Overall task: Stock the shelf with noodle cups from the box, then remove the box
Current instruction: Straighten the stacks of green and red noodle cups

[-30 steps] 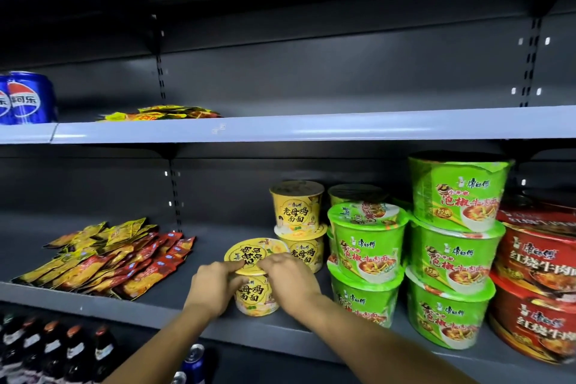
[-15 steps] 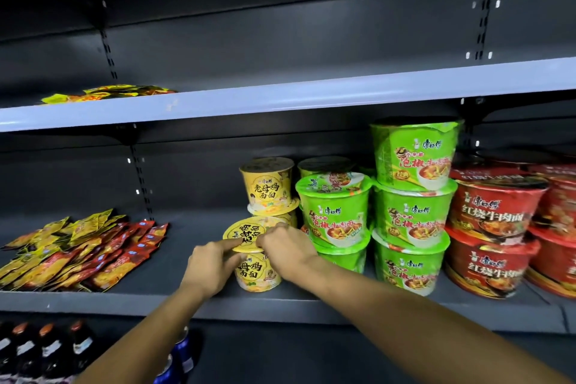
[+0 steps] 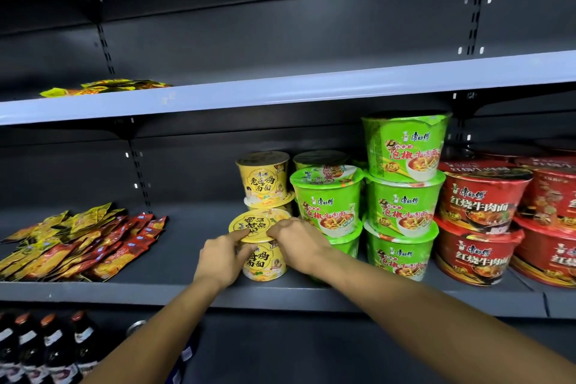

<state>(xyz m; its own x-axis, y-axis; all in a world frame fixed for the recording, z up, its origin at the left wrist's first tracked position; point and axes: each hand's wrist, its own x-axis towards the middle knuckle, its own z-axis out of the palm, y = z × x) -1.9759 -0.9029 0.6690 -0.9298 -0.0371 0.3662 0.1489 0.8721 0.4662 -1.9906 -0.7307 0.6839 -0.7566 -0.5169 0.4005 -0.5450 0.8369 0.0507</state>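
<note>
On the front of the grey metal middle shelf (image 3: 124, 293), a small yellow paper noodle cup (image 3: 265, 262) is standing upright, and both hands are clasping it. The left hand (image 3: 221, 256) is curling round its side while the right hand (image 3: 299, 243) is gripping the lid's rim. Stacked green noodle bowls (image 3: 327, 206) are sitting just beside it.

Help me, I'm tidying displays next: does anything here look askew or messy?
Yes: the sachets left of the cups lie in a loose overlapping heap, not rows, and the top green cup looks crumpled at its rim. The yellow cup gripped by the left hand and right hand looks fine.
</note>
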